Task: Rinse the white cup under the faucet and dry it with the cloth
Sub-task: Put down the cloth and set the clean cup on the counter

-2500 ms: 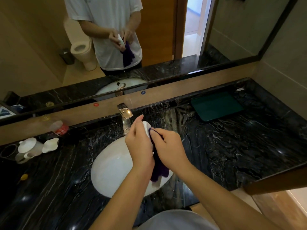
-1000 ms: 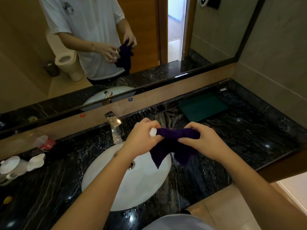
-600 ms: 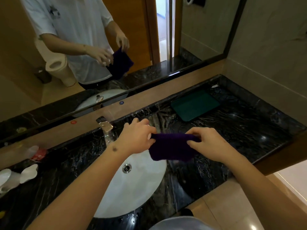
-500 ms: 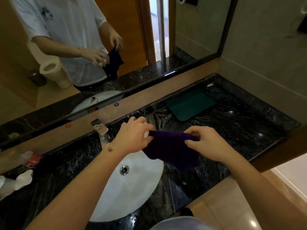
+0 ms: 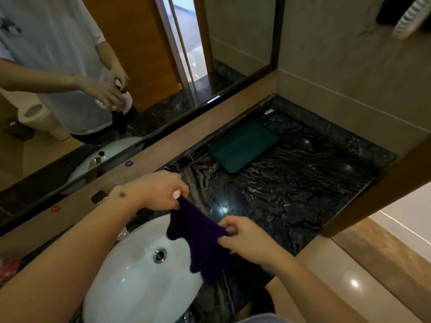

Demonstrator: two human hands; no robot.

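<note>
My left hand (image 5: 161,191) is closed around the white cup (image 5: 176,194), of which only a small white bit shows between the fingers. One end of the dark purple cloth (image 5: 200,238) is at the cup. My right hand (image 5: 247,238) pinches the cloth's other end, lower and to the right. The cloth hangs between both hands over the right rim of the white sink basin (image 5: 130,280). My left forearm hides most of the faucet (image 5: 99,197).
A dark green tray (image 5: 242,145) lies on the black marble counter (image 5: 291,190) at the back right. A mirror (image 5: 116,66) runs along the back. A wall closes the right side. The counter's front edge drops to a tiled floor (image 5: 373,276).
The view has swung right, so the cups at the left are out of sight. My right hand has dropped lower and nearer me, and the cloth now slants down from the cup.
</note>
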